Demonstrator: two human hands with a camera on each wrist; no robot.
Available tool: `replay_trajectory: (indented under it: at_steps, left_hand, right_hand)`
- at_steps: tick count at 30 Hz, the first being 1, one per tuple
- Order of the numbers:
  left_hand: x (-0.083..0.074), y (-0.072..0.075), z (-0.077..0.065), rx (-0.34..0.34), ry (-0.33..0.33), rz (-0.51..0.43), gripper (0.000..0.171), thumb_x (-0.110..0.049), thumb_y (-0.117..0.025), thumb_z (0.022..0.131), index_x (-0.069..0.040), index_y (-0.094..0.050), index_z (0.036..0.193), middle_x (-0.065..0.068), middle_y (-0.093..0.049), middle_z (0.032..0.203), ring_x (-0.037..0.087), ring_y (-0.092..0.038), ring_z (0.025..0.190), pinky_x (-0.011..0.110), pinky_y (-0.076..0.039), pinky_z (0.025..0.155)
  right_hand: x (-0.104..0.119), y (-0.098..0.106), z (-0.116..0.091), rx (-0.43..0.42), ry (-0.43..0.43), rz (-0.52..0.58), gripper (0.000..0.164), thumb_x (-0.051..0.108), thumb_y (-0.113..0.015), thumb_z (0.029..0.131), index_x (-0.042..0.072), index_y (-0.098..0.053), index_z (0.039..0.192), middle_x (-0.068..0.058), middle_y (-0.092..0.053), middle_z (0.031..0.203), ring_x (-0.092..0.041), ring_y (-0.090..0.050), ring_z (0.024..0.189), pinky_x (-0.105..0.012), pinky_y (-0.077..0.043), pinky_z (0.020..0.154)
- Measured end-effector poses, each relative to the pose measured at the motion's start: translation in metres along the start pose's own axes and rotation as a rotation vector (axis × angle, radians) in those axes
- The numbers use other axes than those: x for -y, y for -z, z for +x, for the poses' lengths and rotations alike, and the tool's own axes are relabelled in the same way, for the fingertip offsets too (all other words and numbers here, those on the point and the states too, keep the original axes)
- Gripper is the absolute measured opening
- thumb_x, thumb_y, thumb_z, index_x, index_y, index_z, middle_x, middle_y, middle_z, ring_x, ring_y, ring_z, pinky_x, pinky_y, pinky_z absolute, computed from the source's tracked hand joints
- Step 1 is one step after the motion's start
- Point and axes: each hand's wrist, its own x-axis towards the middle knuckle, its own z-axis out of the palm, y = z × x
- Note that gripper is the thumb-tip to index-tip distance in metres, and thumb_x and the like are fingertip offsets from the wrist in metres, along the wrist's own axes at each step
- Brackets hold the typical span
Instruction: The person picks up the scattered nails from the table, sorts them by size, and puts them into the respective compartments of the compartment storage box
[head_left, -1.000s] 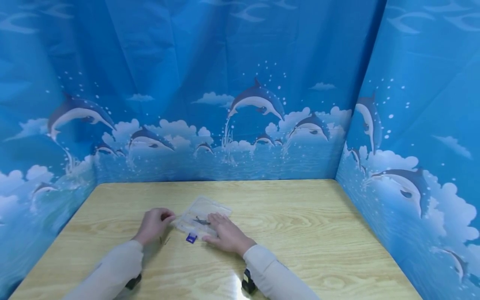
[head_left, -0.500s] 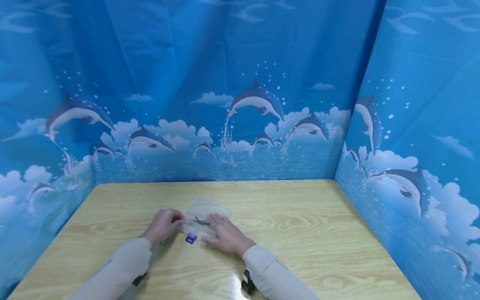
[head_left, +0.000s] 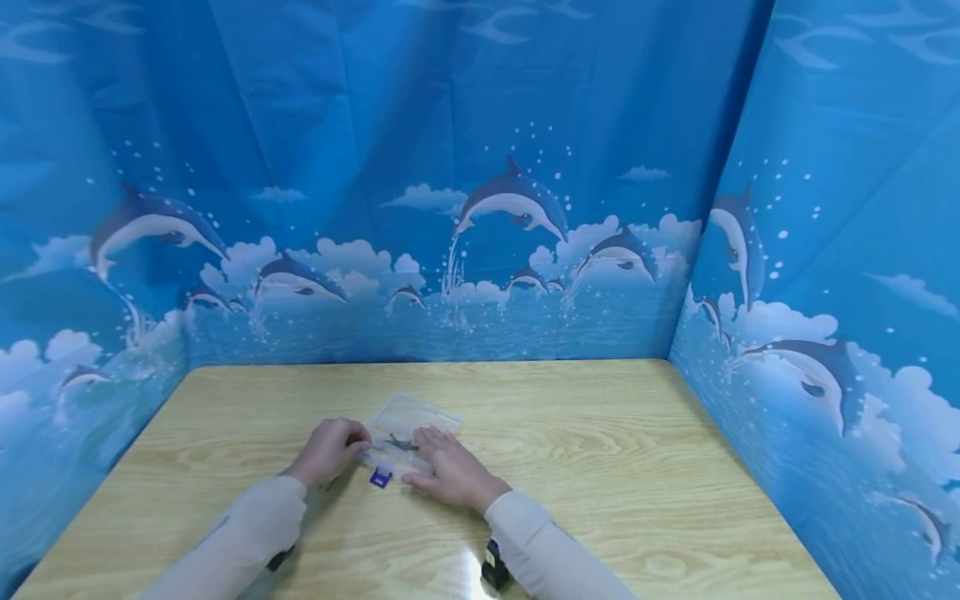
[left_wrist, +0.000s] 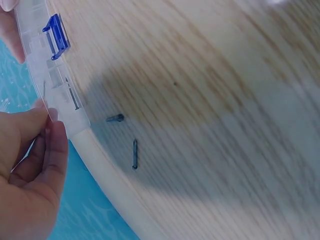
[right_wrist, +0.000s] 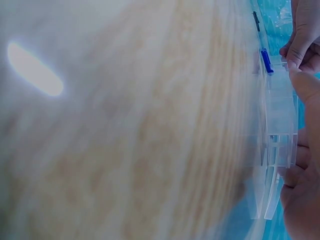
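Note:
A clear plastic compartment box (left_wrist: 34, 47) lies on the table with its clear lid (head_left: 416, 412) folded open behind it. Dark screws (head_left: 401, 442) show inside. A blue latch (head_left: 380, 477) hangs at the near side. At the left end of the box, my left hand (head_left: 330, 450) pinches with thumb and fingertips; a small part between them is hidden. My right hand (head_left: 453, 468) rests over the right end, fingers extended and thumb at the near side. In the left wrist view, two loose screws, one short (left_wrist: 116, 118) and one longer (left_wrist: 135, 154), lie by the left hand.
The wood-grain table (head_left: 600, 467) extends around the box, mostly to the right. A blue dolphin-print curtain (head_left: 480, 208) borders its back and sides. A bright reflection (right_wrist: 36, 69) shows on the tabletop.
My left hand has moved right, onto the left end of the box, then stayed there. My right hand has kept its place. The blue latch has shifted very slightly.

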Motion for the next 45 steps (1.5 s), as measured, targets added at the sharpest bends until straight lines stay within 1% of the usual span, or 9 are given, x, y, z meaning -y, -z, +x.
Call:
replay_trajectory:
  at_steps: [3,18,23,27,31,35,37,40,45]
  left_hand:
    - [0.000,0.000,0.000,-0.006,0.000,0.001,0.007,-0.007,-0.071,0.084,-0.001,-0.071,0.084,0.001,-0.069,0.077,0.014,-0.062,0.072,0.035,-0.055,0.070]
    - [-0.001,-0.002,0.000,-0.025,0.042,-0.007,0.003,-0.004,-0.071,0.084,-0.006,-0.073,0.085,0.000,-0.070,0.079,0.013,-0.062,0.073,0.035,-0.054,0.070]
    - [0.002,0.002,-0.002,-0.025,0.064,-0.081,0.004,-0.007,-0.070,0.085,-0.008,-0.073,0.088,0.000,-0.070,0.083,0.013,-0.062,0.077,0.035,-0.054,0.072]
    - [0.007,0.010,-0.005,-0.037,0.078,-0.142,0.007,-0.010,-0.069,0.088,-0.007,-0.073,0.093,0.000,-0.070,0.088,0.013,-0.062,0.080,0.034,-0.054,0.074]
    - [0.015,0.022,-0.009,-0.042,0.066,-0.142,0.009,-0.012,-0.068,0.089,-0.006,-0.072,0.095,0.002,-0.070,0.090,0.014,-0.063,0.082,0.033,-0.054,0.074]
    - [0.021,0.031,-0.016,-0.030,0.077,-0.149,0.012,-0.013,-0.067,0.089,-0.005,-0.071,0.097,0.004,-0.070,0.092,0.016,-0.063,0.084,0.036,-0.054,0.076]
    - [0.026,0.034,-0.020,-0.022,0.090,-0.150,0.013,-0.013,-0.067,0.089,-0.005,-0.071,0.098,0.004,-0.070,0.093,0.017,-0.063,0.086,0.037,-0.055,0.077]
    - [0.034,0.036,-0.025,-0.008,0.089,-0.140,0.014,-0.014,-0.068,0.088,-0.004,-0.071,0.098,0.005,-0.070,0.094,0.018,-0.063,0.087,0.038,-0.055,0.078]
    - [0.047,0.039,-0.033,0.029,0.070,-0.133,0.013,-0.011,-0.070,0.085,-0.004,-0.071,0.096,0.004,-0.070,0.092,0.017,-0.063,0.085,0.037,-0.055,0.077]
  right_hand:
    - [0.000,-0.001,0.000,0.000,-0.001,-0.002,0.074,0.052,-0.045,0.097,0.002,-0.029,0.148,-0.014,-0.030,0.154,-0.026,-0.024,0.144,-0.040,-0.017,0.118]
    - [0.000,0.000,0.000,-0.001,0.000,-0.004,0.074,0.053,-0.045,0.097,0.002,-0.029,0.148,-0.014,-0.029,0.154,-0.026,-0.024,0.144,-0.040,-0.017,0.118]
    - [0.000,-0.001,0.000,-0.004,-0.001,-0.001,0.075,0.053,-0.046,0.096,0.002,-0.029,0.148,-0.014,-0.030,0.154,-0.026,-0.024,0.143,-0.039,-0.017,0.118]
    - [0.000,-0.001,0.000,-0.009,0.004,-0.010,0.075,0.054,-0.045,0.096,0.002,-0.030,0.148,-0.014,-0.031,0.154,-0.027,-0.025,0.143,-0.039,-0.017,0.118]
    - [0.000,0.000,-0.001,-0.015,0.009,-0.021,0.075,0.054,-0.045,0.096,0.002,-0.030,0.147,-0.014,-0.031,0.153,-0.026,-0.026,0.143,-0.039,-0.018,0.117]
    - [0.000,0.000,0.000,-0.015,0.009,-0.025,0.075,0.054,-0.045,0.096,0.002,-0.030,0.147,-0.014,-0.031,0.153,-0.026,-0.025,0.143,-0.039,-0.018,0.117]
    - [0.000,0.000,0.000,-0.014,0.008,-0.028,0.075,0.054,-0.045,0.096,0.002,-0.030,0.147,-0.014,-0.031,0.153,-0.026,-0.026,0.143,-0.039,-0.018,0.117]
    - [0.000,0.001,-0.001,-0.012,0.007,-0.024,0.075,0.053,-0.046,0.096,0.001,-0.030,0.147,-0.015,-0.031,0.153,-0.027,-0.026,0.143,-0.040,-0.018,0.117]
    - [0.000,0.001,-0.001,-0.009,0.008,-0.019,0.075,0.053,-0.045,0.097,0.001,-0.029,0.148,-0.015,-0.031,0.153,-0.027,-0.025,0.143,-0.040,-0.018,0.117]
